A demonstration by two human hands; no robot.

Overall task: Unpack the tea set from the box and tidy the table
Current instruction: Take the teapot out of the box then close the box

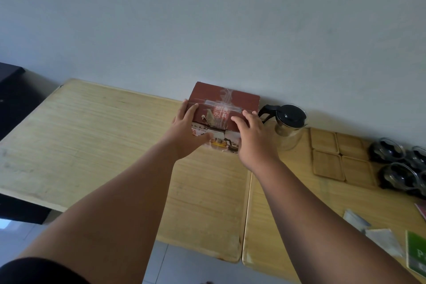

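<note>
A dark red tea set box (224, 99) with taped flaps and white characters stands at the back of the wooden table (92, 136), against the wall. My left hand (187, 132) grips its left front corner, fingers over the top edge. On the lid's right front edge lies my right hand (252, 138), pressed down with the fingers spread. A glass teapot (289, 125) with a black lid and handle stands just right of the box. Four square wooden coasters (341, 157) lie flat beyond it. Several glass cups (401, 166) with dark bases cluster at the far right.
A second table (288, 226) adjoins on the right. Clear plastic wrappers (373, 235), a green card (416, 256) and a red item (421, 210) lie near its front right corner. A dark piece of furniture (13, 97) stands at the left. Tiled floor shows below.
</note>
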